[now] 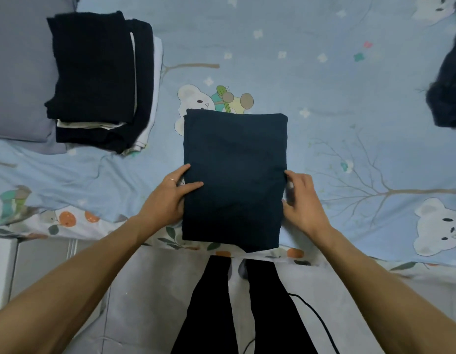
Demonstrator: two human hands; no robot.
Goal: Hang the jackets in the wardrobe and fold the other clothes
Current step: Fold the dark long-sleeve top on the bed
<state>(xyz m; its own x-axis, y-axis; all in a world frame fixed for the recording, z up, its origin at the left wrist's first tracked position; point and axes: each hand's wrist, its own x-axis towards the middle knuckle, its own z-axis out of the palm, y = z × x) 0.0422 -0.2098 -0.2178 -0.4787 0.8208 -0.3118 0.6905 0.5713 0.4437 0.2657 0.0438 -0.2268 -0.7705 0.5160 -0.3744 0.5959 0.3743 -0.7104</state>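
Left hand (pixel 170 195) grips folded navy garment (pixel 234 175) edge | right hand (pixel 302 200) likewise

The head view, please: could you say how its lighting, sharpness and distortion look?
Head view: soft, dim, even light without glare; wide-angle bending at the edges; the folded dark navy garment shows almost no texture; the dark fuzzy clothing at the right edge is blurred.

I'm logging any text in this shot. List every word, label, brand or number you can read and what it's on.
None can be read.
The bedsheet carries only pictures: bears, trees, flowers, no letters.
The folded garment that both hands hold shows no label or print.
The stack of folded clothes shows no tags.
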